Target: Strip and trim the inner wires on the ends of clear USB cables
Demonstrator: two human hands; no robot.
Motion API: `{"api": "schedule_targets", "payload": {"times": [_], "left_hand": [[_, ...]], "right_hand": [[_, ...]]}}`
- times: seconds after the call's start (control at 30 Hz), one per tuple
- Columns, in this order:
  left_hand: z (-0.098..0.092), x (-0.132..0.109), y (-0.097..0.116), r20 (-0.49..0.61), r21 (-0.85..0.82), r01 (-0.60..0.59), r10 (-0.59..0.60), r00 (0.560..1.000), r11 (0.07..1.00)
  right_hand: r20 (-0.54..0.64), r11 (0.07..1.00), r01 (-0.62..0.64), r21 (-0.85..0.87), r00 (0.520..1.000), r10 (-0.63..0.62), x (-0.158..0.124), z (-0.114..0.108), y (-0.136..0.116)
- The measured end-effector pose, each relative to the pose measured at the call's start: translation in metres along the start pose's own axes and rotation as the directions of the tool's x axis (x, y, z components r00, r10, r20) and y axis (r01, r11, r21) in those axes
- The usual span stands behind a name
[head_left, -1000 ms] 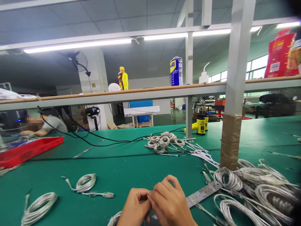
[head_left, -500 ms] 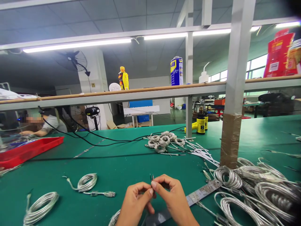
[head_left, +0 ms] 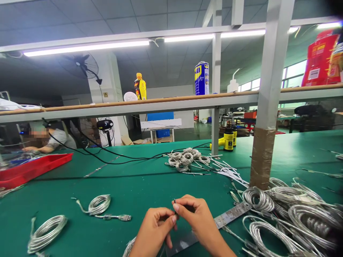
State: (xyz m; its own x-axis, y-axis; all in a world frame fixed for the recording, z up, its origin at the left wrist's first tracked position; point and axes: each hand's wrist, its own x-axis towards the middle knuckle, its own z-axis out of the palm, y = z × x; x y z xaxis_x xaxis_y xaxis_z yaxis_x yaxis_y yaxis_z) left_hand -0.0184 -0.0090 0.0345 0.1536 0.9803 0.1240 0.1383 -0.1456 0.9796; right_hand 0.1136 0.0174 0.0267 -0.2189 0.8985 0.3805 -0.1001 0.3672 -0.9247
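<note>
Left hand [head_left: 154,228]: raised over the bench, fingers curled inward, touching the right hand at the fingertips.
Right hand [head_left: 195,221]: thumb and forefinger pinched, fingers curled below them.
Grip: clamped together on a wire end [head_left: 174,202] – which hand bears its weight, I cannot tell.
Wire end: a tiny dark tip poking up between the fingertips, too small to make out further.
Nearby: a metal ruler [head_left: 233,216] just right of the hands; a cable coil [head_left: 99,205] with a USB plug [head_left: 125,217] to the left; a heap of cable coils [head_left: 292,214] to the right.
Bench: green mat [head_left: 134,182], with a bundle of thin coils [head_left: 182,159] farther ahead.
Far left: a co-worker [head_left: 50,141] bent over beyond a red tray [head_left: 34,171].
</note>
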Motion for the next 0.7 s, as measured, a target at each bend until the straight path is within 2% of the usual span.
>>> {"api": "schedule_targets", "payload": {"times": [0.13, 0.2, 0.27, 0.33, 0.4, 0.47, 0.5, 0.7], "left_hand": [[-0.003, 0.000, 0.001, 0.035, -0.062, -0.003, 0.005, 0.999, 0.998], [-0.004, 0.001, 0.000, -0.009, -0.096, -0.018, 0.017, 1.000, 0.995], [-0.004, 0.002, 0.000, -0.099, -0.121, -0.051, 0.039, 0.994, 0.991], [-0.005, 0.003, 0.000, -0.198, -0.131, -0.097, 0.070, 0.978, 0.987], [-0.005, 0.003, 0.001, -0.242, -0.128, -0.124, 0.090, 0.966, 0.984], [-0.005, 0.002, 0.002, -0.238, -0.127, -0.124, 0.091, 0.967, 0.984], [-0.005, 0.001, 0.003, -0.231, -0.132, -0.116, 0.083, 0.969, 0.984], [0.000, -0.005, 0.011, -0.269, -0.276, -0.092, 0.015, 0.963, 0.957]], "right_hand": [[-0.096, 0.981, 0.016, 0.191, 0.995, 0.003, 0.001, 0.004, 0.006], [-0.106, 0.965, -0.001, 0.261, 0.994, 0.030, 0.000, 0.009, 0.010], [-0.101, 0.956, -0.015, 0.294, 0.994, 0.047, -0.002, 0.013, 0.016], [-0.048, 0.948, -0.030, 0.318, 0.998, 0.048, -0.005, 0.018, 0.021], [0.054, 0.938, -0.052, 0.343, 0.998, 0.036, -0.007, 0.022, 0.025], [0.134, 0.933, -0.062, 0.354, 0.991, 0.015, -0.009, 0.026, 0.027], [0.138, 0.937, -0.059, 0.345, 0.990, 0.011, -0.010, 0.027, 0.027], [0.065, 0.980, -0.010, 0.200, 0.998, -0.003, -0.015, 0.031, 0.025]]}}
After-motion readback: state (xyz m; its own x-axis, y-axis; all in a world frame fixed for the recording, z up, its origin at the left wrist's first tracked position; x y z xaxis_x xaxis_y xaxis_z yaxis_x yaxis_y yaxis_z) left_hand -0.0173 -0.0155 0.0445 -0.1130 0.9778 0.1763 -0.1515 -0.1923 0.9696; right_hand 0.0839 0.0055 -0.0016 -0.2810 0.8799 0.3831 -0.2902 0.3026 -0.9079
